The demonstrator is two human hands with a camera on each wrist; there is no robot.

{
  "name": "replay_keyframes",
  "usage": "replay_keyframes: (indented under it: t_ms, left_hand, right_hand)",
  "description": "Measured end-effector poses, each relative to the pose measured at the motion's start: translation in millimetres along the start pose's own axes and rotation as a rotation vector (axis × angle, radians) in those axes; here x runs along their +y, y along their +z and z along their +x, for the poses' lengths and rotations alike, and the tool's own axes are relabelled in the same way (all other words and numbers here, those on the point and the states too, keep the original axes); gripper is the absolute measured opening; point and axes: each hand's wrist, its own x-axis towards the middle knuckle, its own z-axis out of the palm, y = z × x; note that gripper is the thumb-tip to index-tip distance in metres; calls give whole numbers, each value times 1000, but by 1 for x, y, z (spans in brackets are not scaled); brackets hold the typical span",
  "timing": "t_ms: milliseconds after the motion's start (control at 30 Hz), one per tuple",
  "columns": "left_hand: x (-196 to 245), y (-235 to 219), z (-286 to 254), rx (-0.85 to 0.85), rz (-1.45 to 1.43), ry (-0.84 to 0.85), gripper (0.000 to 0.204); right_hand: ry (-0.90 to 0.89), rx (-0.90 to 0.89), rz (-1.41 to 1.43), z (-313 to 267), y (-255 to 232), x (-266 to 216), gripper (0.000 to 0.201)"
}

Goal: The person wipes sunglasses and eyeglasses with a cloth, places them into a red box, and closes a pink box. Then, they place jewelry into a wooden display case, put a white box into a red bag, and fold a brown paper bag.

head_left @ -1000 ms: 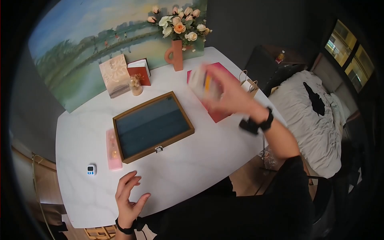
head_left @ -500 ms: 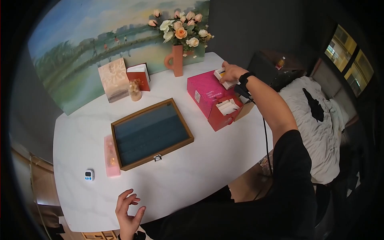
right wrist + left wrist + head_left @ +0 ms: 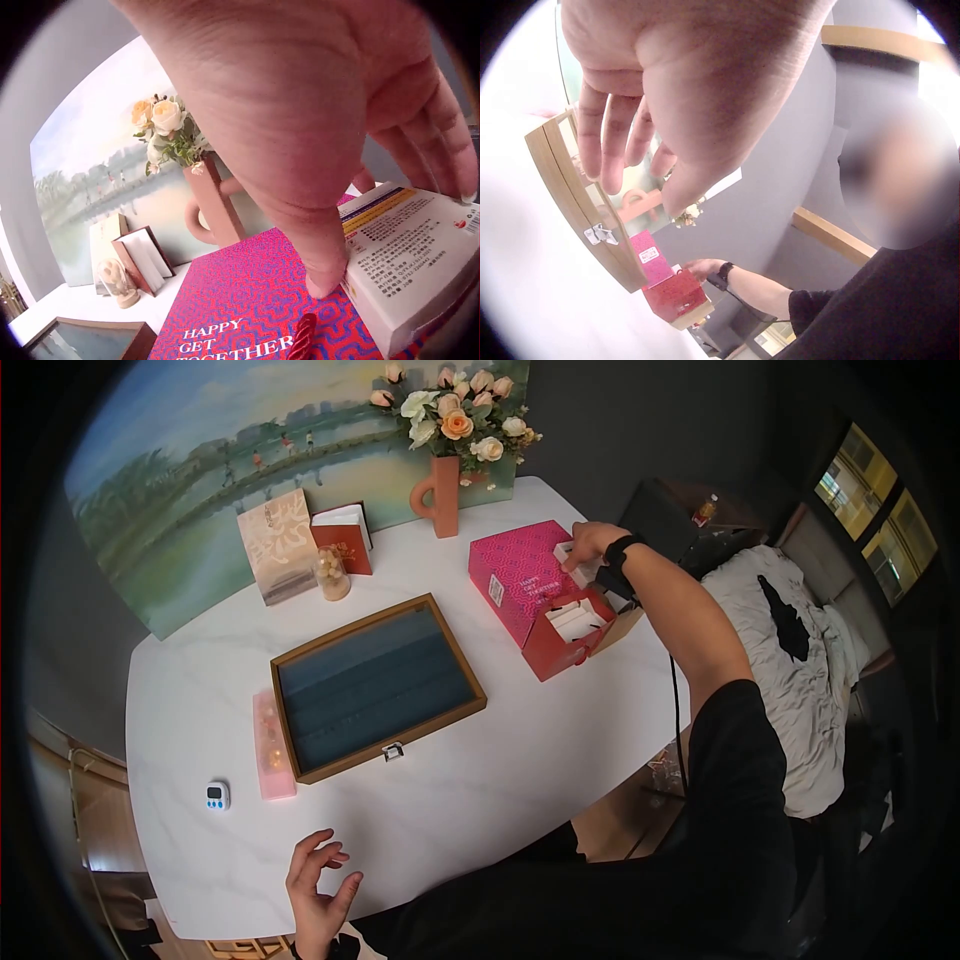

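Observation:
My right hand (image 3: 597,543) grips a small white printed box (image 3: 412,259), thumb on one side and fingers on the other. It is over the far right part of a pink patterned box (image 3: 515,565) lettered HAPPY GET TOGETHER. The pink box's red front part (image 3: 557,645) stands open, with white packs (image 3: 575,620) inside. My left hand (image 3: 318,890) hovers over the table's near edge, fingers loosely bent and nothing in them. Closest to it lies a wooden glass-topped case (image 3: 380,685) with a metal clasp (image 3: 393,751), its lid down.
Left of the case are a pink tray (image 3: 273,745) and a small white timer (image 3: 217,795). Behind it stand a paper bag (image 3: 278,550), a red book (image 3: 345,545), a glass dome (image 3: 333,575) and a flower vase (image 3: 444,500). A brown bag (image 3: 618,628) is beside the pink box.
My right hand has carried the white box away from me and to the right, across the pink box, then a little lower at its far side. My left hand stays nearly in place.

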Motion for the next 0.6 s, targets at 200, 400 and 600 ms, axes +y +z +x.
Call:
replay_keyframes:
  t_ms: [200, 400, 600]
  left_hand:
    - [-1, 0, -1, -9, 17, -20, 44]
    - [-1, -1, -1, -17, 28, -27, 44]
    - [-1, 0, -1, -14, 21, -36, 44]
  right_hand:
    - [6, -76, -77, 21, 4, 9, 93]
    - [26, 22, -43, 14, 1, 10, 87]
    - [-215, -78, 394, 14, -9, 28, 79]
